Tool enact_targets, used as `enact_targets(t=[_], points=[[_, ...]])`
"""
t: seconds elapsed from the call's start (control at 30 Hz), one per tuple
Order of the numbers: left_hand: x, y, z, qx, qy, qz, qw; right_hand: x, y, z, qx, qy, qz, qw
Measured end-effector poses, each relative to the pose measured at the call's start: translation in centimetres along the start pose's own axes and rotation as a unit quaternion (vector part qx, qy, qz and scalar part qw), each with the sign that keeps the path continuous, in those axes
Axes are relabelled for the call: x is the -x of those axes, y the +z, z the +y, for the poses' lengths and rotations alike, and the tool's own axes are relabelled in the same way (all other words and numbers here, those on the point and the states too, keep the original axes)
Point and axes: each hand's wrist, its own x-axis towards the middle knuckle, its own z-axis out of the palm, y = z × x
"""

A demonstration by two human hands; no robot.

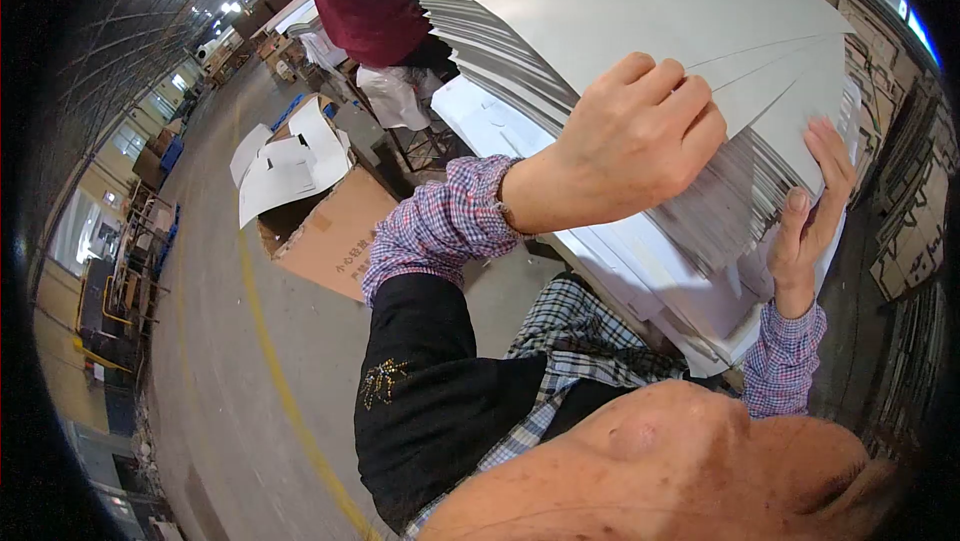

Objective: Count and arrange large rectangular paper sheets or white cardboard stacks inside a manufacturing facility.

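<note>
A tall stack of large pale grey sheets (640, 1) lies before me, its layered edges (700, 221) facing my body. Several upper sheets are fanned at the right, with thin gaps between them. My left hand (645, 131) is closed in a fist over the near edge of the stack; whatever its fingers hold is hidden. At the right corner, my right hand (815, 206) rests against the sheets, fingers stretched along the side and thumb apart against the layered edges.
White sheets (620, 271) lie under the stack. To the left, a brown cardboard box (335, 231) on the floor holds white cut pieces (295, 166). A person in a dark red shirt (355, 1) stands beyond. Bundled flat boards (915, 211) stand at the right.
</note>
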Motion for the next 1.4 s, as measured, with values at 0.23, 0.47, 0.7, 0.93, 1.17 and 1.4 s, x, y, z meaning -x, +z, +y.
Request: enact_targets(t=[0.23,0.47,0.7,0.93,1.17,1.4], points=[[0.5,1.6,1.1,0.1,0.019,0.104,0.989,0.3,0.1,0.2,-0.001,-0.006,0.006,1.0],[0.5,2.6,1.3,0.1,0.014,0.152,0.983,0.2,-0.1,0.1,0.0,-0.006,0.007,1.0],[0.6,1.5,1.5,0.156,0.043,0.186,0.969,0.2,0.0,0.0,-0.007,-0.005,0.014,1.0],[2.4,1.4,3.3,0.27,0.076,0.244,0.928,0.1,-0.2,-0.1,-0.008,-0.004,0.006,1.0],[9.4,6.6,8.0,0.385,0.004,0.078,0.92,0.3,-0.4,0.2,0.0,-0.014,0.004,1.0],[13.9,10.3,11.1,0.406,-0.209,0.038,0.889,0.4,-0.9,0.3,0.008,-0.007,0.004,1.0]])
